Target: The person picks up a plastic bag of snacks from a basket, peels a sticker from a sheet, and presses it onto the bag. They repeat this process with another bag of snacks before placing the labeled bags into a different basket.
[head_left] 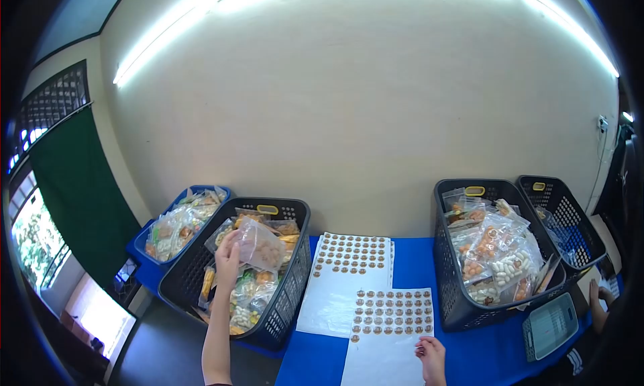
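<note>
My left hand (228, 252) is closed on the edge of a clear plastic bag (260, 244) with pale pinkish contents, held above the left black basket (295, 272), which is full of similar bags. My right hand (431, 356) is over the lower right part of the front sticker sheet (386, 359). Its fingers are curled together, and whether a sticker is between them is too small to tell. Rows of round brown stickers fill the upper part of this sheet. A second sheet stack (325, 305) with similar stickers lies behind it to the left.
A blue basket (139, 242) of bags stands far left. On the right are a black basket (449, 278) full of bags, another black basket (582, 235) with a few, and a small grey-green tray (551, 327). Another person's hand (598, 304) shows at the right edge.
</note>
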Motion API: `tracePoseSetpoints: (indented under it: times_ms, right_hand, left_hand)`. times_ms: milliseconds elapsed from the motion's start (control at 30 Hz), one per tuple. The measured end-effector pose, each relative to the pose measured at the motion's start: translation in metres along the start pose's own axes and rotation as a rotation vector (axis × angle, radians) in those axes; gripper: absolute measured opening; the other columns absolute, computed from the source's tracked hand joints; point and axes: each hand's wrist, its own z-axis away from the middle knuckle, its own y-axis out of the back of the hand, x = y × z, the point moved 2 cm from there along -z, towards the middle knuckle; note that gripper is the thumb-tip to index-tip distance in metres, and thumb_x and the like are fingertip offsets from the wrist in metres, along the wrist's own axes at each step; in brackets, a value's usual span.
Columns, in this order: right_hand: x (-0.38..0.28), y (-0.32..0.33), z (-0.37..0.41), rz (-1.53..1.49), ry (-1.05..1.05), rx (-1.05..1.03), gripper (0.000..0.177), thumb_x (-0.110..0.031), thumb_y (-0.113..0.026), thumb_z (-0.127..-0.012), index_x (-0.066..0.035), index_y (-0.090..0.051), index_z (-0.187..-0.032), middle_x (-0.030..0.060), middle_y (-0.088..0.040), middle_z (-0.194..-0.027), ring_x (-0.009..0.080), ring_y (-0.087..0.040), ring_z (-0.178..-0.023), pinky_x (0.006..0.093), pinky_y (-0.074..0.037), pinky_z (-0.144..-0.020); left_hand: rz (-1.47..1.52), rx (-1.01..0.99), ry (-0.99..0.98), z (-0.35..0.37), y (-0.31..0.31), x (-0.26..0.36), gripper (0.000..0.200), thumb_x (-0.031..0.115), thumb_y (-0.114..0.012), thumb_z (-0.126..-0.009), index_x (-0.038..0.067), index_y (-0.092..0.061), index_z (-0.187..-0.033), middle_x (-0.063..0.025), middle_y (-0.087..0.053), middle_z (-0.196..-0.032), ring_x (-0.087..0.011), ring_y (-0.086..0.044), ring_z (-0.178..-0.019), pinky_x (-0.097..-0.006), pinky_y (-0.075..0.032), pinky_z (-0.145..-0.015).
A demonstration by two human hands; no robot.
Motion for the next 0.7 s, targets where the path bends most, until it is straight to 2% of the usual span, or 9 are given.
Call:
tracePoseSetpoints:
  times_ms: [100, 200, 300, 400, 433, 467, 567, 600, 700]
  right_hand:
    - [0.012, -0.022, 0.005, -0.036, -0.030, -0.127, 0.015, -0.007, -0.050, -0.084, 0.001, -0.054, -0.096, 0.0095, -0.060, -0.080, 0.0136, -0.057, -0.068, 0.0237, -0.047, -0.063]
    - [0.021, -0.044, 0.015, -0.002, -0.128, -0.247, 0.018, -0.012, -0.051, -0.086, 0.001, -0.053, -0.098, 0.0105, -0.060, -0.082, 0.0166, -0.058, -0.072, 0.0271, -0.048, -0.068]
    - [0.015, -0.069, 0.031, -0.218, -0.219, -0.478, 0.029, -0.013, -0.054, -0.085, 0.003, -0.050, -0.109, 0.0136, -0.061, -0.095, 0.0201, -0.061, -0.081, 0.0290, -0.048, -0.073]
    - [0.017, -0.074, 0.041, -0.333, -0.153, -0.672, 0.029, -0.018, -0.054, -0.086, 0.004, -0.053, -0.105, 0.0145, -0.061, -0.092, 0.0214, -0.061, -0.081, 0.0308, -0.049, -0.071]
    - [0.015, -0.073, 0.041, -0.218, -0.174, -0.665, 0.030, -0.018, -0.054, -0.086, 0.005, -0.053, -0.105, 0.0148, -0.061, -0.092, 0.0217, -0.061, -0.080, 0.0311, -0.049, -0.070]
    - [0.010, -0.073, 0.040, -0.105, -0.194, -0.657, 0.030, -0.017, -0.055, -0.086, 0.005, -0.053, -0.105, 0.0151, -0.061, -0.092, 0.0220, -0.061, -0.080, 0.0313, -0.049, -0.070]
    - [0.012, -0.068, 0.035, 0.009, -0.171, -0.536, 0.029, -0.017, -0.055, -0.086, 0.006, -0.054, -0.103, 0.0143, -0.062, -0.090, 0.0223, -0.062, -0.078, 0.0306, -0.049, -0.068]
    - [0.014, -0.068, 0.033, 0.010, -0.150, -0.482, 0.028, -0.016, -0.055, -0.086, 0.007, -0.055, -0.102, 0.0137, -0.063, -0.089, 0.0223, -0.062, -0.077, 0.0302, -0.049, -0.067]
    - [0.014, -0.074, 0.030, 0.047, -0.073, -0.363, 0.028, -0.017, -0.055, -0.086, 0.007, -0.055, -0.101, 0.0117, -0.063, -0.086, 0.0199, -0.062, -0.076, 0.0283, -0.048, -0.065]
  left_hand:
    - [0.095, -0.043, 0.038, 0.026, -0.024, 0.050, 0.032, 0.007, -0.039, -0.088, 0.001, -0.045, -0.118, -0.0117, -0.061, -0.094, -0.0134, -0.060, -0.078, -0.0213, -0.048, -0.061]
    - [0.129, -0.228, 0.104, 0.062, -0.059, 0.078, 0.031, 0.008, -0.039, -0.088, 0.001, -0.044, -0.118, -0.0149, -0.060, -0.099, -0.0181, -0.062, -0.079, -0.0244, -0.051, -0.063]
    - [0.235, -0.428, 0.250, 0.102, -0.093, 0.066, 0.031, 0.010, -0.039, -0.089, 0.001, -0.044, -0.119, -0.0157, -0.059, -0.101, -0.0200, -0.062, -0.080, -0.0262, -0.052, -0.064]
    - [0.291, -0.597, 0.472, 0.145, -0.122, 0.018, 0.032, 0.009, -0.040, -0.089, 0.001, -0.043, -0.120, -0.0173, -0.060, -0.099, -0.0218, -0.063, -0.081, -0.0271, -0.052, -0.065]
    - [0.264, -0.622, 0.519, 0.157, -0.129, 0.007, 0.032, 0.008, -0.040, -0.089, 0.002, -0.043, -0.120, -0.0182, -0.061, -0.096, -0.0226, -0.063, -0.079, -0.0271, -0.052, -0.066]
    - [0.370, -0.664, 0.611, 0.167, -0.134, 0.004, 0.039, 0.012, -0.043, -0.089, 0.002, -0.036, -0.126, -0.0205, -0.055, -0.109, -0.0238, -0.062, -0.084, -0.0283, -0.052, -0.071]
    - [0.780, -0.341, 0.740, 0.187, -0.142, -0.006, 0.048, 0.016, -0.045, -0.088, 0.003, -0.027, -0.130, -0.0220, -0.042, -0.125, -0.0251, -0.056, -0.099, -0.0296, -0.050, -0.078]
    - [0.960, -0.301, 0.828, 0.196, -0.145, -0.024, 0.055, 0.020, -0.048, -0.088, 0.004, -0.020, -0.133, -0.0204, -0.031, -0.133, -0.0256, -0.048, -0.111, -0.0309, -0.047, -0.085]
    - [0.892, -0.442, 0.987, 0.227, -0.163, -0.038, 0.058, 0.019, -0.050, -0.088, 0.003, -0.016, -0.132, -0.0185, -0.038, -0.129, -0.0273, -0.044, -0.115, -0.0335, -0.043, -0.091]
